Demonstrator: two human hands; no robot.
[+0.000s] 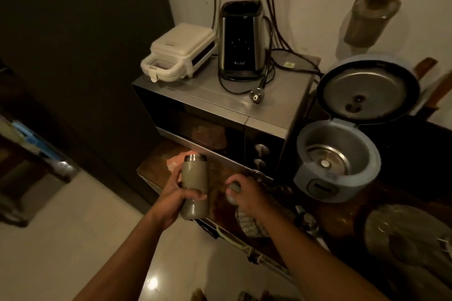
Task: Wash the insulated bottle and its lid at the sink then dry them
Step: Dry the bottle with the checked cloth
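Note:
The insulated bottle [195,178] is olive-grey with a bare steel rim at its open top. My left hand [175,197] grips it round the middle and holds it upright over the left end of a wooden counter [220,203]. Just to its right, my right hand [245,194] curls over the matching round lid [233,192], whose grey edge shows between thumb and fingers. Bottle and lid are apart, about a hand's width from each other. No sink is in view.
A microwave [220,115] stands behind the bottle, with a white sandwich maker [179,52] and a black blender base [242,39] with loose cord on top. An open blue rice cooker [340,154] sits right. A checked cloth [249,222] lies under my right wrist. Dark fridge [80,44] left.

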